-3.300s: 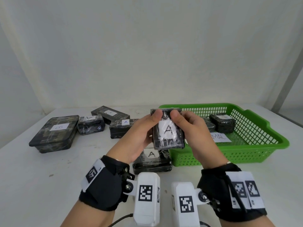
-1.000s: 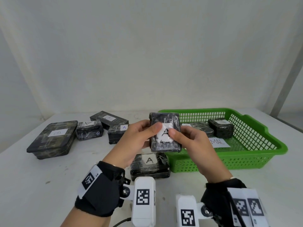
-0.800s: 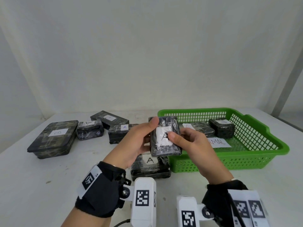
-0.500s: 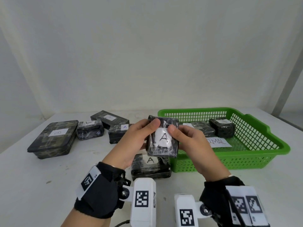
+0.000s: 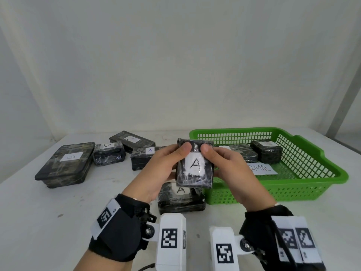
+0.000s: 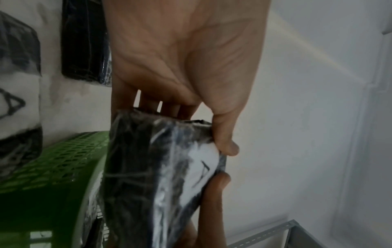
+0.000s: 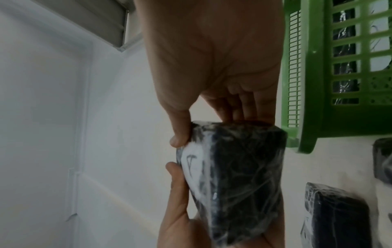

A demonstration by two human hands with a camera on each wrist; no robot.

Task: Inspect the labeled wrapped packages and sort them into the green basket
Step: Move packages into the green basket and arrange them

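Observation:
A black wrapped package [image 5: 194, 165] with a white "A" label is held upright above the table, label toward me. My left hand [image 5: 166, 165] grips its left side, thumb on the front near the top. My right hand [image 5: 224, 165] grips its right side the same way. In the left wrist view the package [image 6: 157, 176] sits between thumb and fingers; the right wrist view shows the package [image 7: 233, 181] the same way. The green basket [image 5: 312, 184] stands at the right and holds two wrapped packages [image 5: 266, 151] and a paper note [image 5: 261, 169].
Another "A" package [image 5: 180, 198] lies on the table under my hands, beside the basket's near left corner. Several more wrapped packages [image 5: 143, 159] lie at the back left. A large flat one labelled "B" [image 5: 66, 163] is at the far left.
Both hands have kept hold of the package and turned it about. Both thumbs moved up off the label, so the "A" now shows in full.

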